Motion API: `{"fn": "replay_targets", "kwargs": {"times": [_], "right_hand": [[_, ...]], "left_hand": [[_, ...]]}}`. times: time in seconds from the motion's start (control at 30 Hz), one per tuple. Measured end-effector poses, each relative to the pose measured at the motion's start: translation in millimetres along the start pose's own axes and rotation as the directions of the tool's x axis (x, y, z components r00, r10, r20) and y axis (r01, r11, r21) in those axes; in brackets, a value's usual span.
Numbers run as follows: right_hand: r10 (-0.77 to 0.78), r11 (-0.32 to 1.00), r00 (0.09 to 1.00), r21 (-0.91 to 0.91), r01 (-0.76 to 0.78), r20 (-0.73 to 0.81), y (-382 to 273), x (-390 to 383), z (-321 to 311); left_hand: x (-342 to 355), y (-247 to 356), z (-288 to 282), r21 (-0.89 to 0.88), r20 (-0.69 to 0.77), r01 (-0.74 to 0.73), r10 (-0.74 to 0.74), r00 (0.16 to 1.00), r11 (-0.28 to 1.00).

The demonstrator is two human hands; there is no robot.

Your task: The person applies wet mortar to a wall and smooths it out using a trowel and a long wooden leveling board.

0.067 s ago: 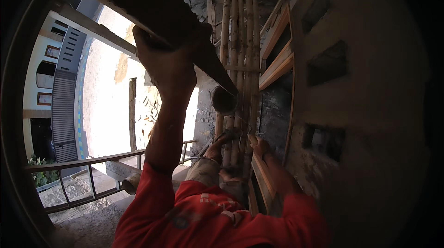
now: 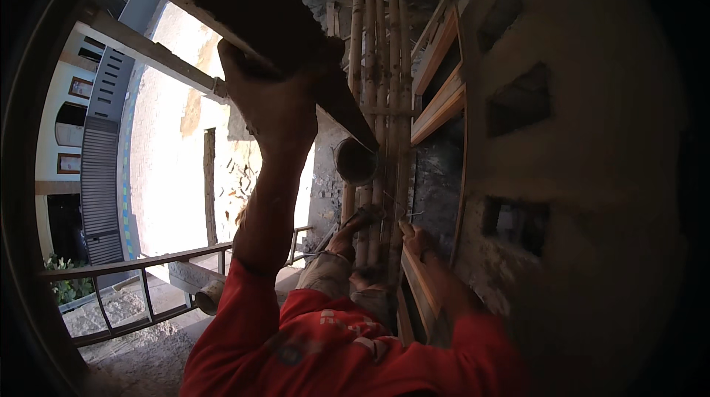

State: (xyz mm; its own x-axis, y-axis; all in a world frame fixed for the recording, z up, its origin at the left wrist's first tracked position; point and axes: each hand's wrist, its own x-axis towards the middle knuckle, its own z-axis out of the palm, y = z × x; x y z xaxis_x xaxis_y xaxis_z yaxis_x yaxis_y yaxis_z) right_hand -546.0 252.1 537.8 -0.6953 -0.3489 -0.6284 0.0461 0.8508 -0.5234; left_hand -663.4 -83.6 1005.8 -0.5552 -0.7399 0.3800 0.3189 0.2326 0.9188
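My left hand [image 2: 277,97] is raised with its fingers wrapped around a long dark board [image 2: 222,8]. The board slants from the upper left down toward the middle, close in front of me. Lower down on the right, my right hand [image 2: 420,241] is closed on the pale handle of a small tool [image 2: 405,227]. A thin bent metal piece shows beyond the handle, but the tool's kind is unclear. Between the hands, a round dark bucket [image 2: 356,160] sits by the board's lower tip, over bamboo poles [image 2: 381,71].
My feet [image 2: 364,218] rest on the bamboo poles. Wooden frames [image 2: 441,112] lean to their right, beside a rough wall [image 2: 584,167] with square openings. At left are a metal ladder [image 2: 144,290], a horizontal beam [image 2: 151,49] and a sunlit street far below.
The view has shifted very slightly. My left hand keeps its grip on the board, and my right hand with the tool has barely moved.
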Motion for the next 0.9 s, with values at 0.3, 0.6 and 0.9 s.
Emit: {"fn": "replay_targets", "kwargs": {"times": [0.3,0.6,0.9], "right_hand": [[0.349,0.931,0.936,0.094,-0.353,0.052,78.6,-155.5,-5.9],[0.675,0.592,0.737,0.614,-0.521,-0.025,65.5,-258.8,51.7],[0.804,0.163,0.578,0.884,-0.438,0.138,48.5,-375.8,138.3]], "left_hand": [[3.1,-26.8,76.3,-0.003,0.272,-0.045,0.044,0.961,0.999],[-54.7,-0.1,130.1,-0.020,0.598,0.115,-0.080,0.797,0.993],[-189.4,23.0,122.1,-0.059,0.880,0.189,-0.039,0.473,0.980]]}}
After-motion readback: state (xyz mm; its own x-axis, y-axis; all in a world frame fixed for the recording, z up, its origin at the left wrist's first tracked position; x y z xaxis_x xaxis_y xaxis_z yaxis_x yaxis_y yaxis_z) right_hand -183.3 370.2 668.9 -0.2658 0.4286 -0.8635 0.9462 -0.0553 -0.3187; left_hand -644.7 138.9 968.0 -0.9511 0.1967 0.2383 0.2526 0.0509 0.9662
